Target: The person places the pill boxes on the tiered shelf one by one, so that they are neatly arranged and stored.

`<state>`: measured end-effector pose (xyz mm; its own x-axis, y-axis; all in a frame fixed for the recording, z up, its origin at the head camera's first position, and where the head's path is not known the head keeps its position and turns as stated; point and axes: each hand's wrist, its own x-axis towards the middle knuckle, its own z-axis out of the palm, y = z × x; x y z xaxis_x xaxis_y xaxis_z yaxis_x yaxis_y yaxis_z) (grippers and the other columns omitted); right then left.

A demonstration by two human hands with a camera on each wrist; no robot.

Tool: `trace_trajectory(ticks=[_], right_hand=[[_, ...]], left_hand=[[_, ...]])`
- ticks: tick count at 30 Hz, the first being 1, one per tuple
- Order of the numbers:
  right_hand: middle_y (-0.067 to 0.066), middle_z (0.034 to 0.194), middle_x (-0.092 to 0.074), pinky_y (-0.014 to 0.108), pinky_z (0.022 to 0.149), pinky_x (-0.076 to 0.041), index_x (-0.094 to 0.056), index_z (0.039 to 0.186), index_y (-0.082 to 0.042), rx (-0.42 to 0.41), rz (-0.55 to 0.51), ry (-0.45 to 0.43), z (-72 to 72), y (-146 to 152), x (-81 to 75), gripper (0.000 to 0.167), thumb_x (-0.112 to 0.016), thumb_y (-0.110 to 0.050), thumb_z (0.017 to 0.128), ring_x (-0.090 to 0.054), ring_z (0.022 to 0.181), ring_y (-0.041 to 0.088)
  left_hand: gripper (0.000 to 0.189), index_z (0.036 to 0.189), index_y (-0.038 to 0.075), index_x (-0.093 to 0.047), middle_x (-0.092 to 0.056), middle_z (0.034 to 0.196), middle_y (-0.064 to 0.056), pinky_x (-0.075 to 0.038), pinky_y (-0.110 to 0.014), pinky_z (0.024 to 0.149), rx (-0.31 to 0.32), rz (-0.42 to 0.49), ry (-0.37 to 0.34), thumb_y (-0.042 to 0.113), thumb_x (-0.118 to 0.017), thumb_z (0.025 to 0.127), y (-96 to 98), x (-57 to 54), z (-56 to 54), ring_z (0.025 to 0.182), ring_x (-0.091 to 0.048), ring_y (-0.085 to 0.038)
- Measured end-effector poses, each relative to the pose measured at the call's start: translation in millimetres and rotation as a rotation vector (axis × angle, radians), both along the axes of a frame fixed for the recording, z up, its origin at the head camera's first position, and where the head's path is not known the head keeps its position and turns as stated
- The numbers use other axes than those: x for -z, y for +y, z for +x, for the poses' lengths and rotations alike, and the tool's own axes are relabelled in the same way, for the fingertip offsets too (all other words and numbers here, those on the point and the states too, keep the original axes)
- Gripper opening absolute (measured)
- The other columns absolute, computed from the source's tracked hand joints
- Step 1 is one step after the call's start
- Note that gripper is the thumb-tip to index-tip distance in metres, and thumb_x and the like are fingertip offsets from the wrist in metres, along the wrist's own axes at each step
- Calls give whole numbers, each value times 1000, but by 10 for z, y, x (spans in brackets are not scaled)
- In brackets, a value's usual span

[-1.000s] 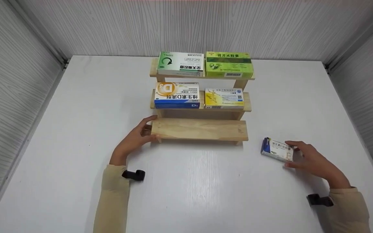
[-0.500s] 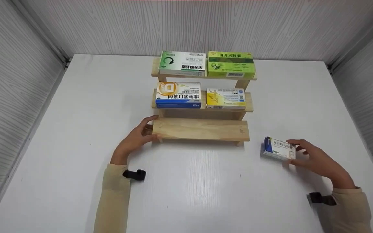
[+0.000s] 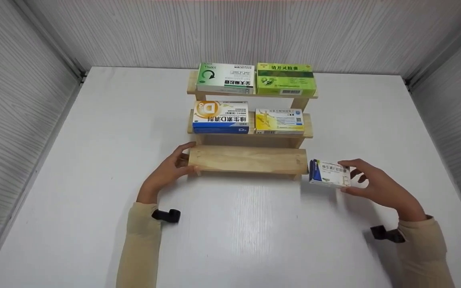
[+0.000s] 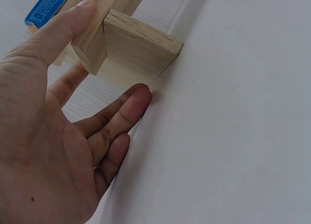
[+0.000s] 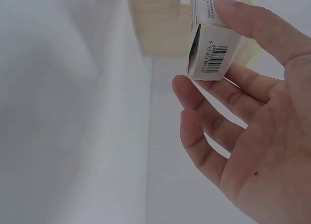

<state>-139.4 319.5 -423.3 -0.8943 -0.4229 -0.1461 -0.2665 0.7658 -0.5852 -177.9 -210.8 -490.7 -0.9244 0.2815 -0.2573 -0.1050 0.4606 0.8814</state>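
My right hand point(image 3: 380, 188) pinches a small white and blue medicine box point(image 3: 329, 174) by its right end, thumb on the near side and fingers on the far side. The box is lifted over the table, just right of the lowest step. In the right wrist view its barcode end point(image 5: 214, 56) faces the palm. A three-step wooden rack point(image 3: 250, 159) stands mid-table, its lowest step bare. My left hand point(image 3: 166, 170) grips the left end of that step, thumb at the front edge and forefinger behind; the other fingers point(image 4: 129, 110) spread beside the leg.
On the top step lie a white-green box point(image 3: 225, 77) and a lime-green box point(image 3: 285, 80). The middle step bears a white, orange and blue vitamin D box point(image 3: 221, 117) and a yellow-white box point(image 3: 279, 121). Grey wood-patterned walls point(image 3: 230, 32) enclose the white table point(image 3: 230, 232).
My right hand has raised the medicine box off the table and carried it left, toward the right end of the lowest step. The left hand keeps its hold on the rack.
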Motion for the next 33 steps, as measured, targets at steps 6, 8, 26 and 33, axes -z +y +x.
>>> trace_trajectory(ticks=[6,8,26,33], right_hand=[[7,129,-55,33,82,-46,-44,141,-13,-63,-24,5,-109,-311,-65,65,-75,-18,84,-53,103,21],[5,127,-56,34,82,-46,-45,140,-13,-82,-33,12,-141,-415,-75,65,-76,-16,83,-53,103,20],[6,114,-58,44,83,-51,-48,141,-16,-215,-162,36,-376,-1545,-19,64,-75,-17,83,-58,99,28],[6,111,-58,36,76,-51,-49,140,-18,-211,-163,62,-435,-1880,12,63,-74,-18,83,-60,90,22]], left_hand=[[78,149,37,-30,-53,130,-15,-38,-44,97,10,-8,0,42,-73,84,0,11,-5,113,-53,-28],[78,149,36,-30,-53,129,-16,-38,-43,97,9,-4,-2,40,-73,84,-1,20,-8,114,-53,-28],[79,151,33,-27,-52,130,-18,-37,-44,100,10,6,-15,35,-72,86,9,-1,-9,114,-52,-29],[80,149,37,-29,-53,129,-15,-37,-46,101,7,-4,-17,42,-73,83,4,-5,-16,114,-52,-29]])
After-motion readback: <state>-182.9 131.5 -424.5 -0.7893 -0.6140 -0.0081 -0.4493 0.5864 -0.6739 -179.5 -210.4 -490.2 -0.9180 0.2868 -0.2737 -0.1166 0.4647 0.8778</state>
